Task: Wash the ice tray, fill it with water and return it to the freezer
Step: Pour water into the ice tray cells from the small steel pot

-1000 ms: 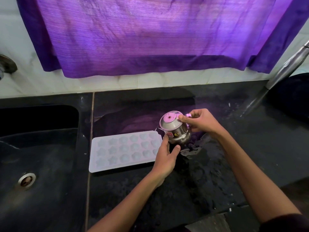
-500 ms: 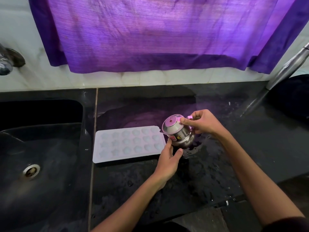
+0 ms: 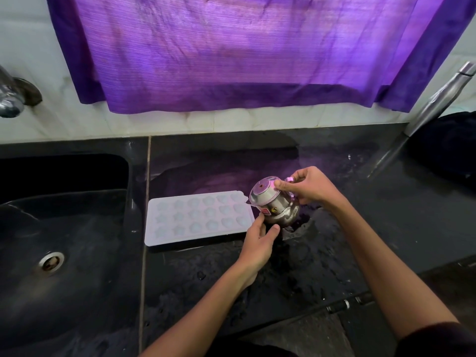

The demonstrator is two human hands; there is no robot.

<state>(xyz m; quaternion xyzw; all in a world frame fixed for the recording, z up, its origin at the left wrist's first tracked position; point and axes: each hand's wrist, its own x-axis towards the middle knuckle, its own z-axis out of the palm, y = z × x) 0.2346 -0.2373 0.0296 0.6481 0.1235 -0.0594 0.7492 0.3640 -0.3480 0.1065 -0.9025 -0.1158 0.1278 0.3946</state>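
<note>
Both hands are on a small steel jug (image 3: 274, 206), tipped toward the ice tray (image 3: 198, 220). The right hand (image 3: 306, 186) curls closed around its handle, thumb on the lid; the left hand (image 3: 260, 240) cups the base, fingers pressed on. The tray lies flat on the wet black desk (image 3: 334, 253), just beside the sink (image 3: 64, 228).

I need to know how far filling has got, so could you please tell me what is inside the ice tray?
The ice tray shows rows of star-shaped moulds; whether they hold water cannot be told.
</note>
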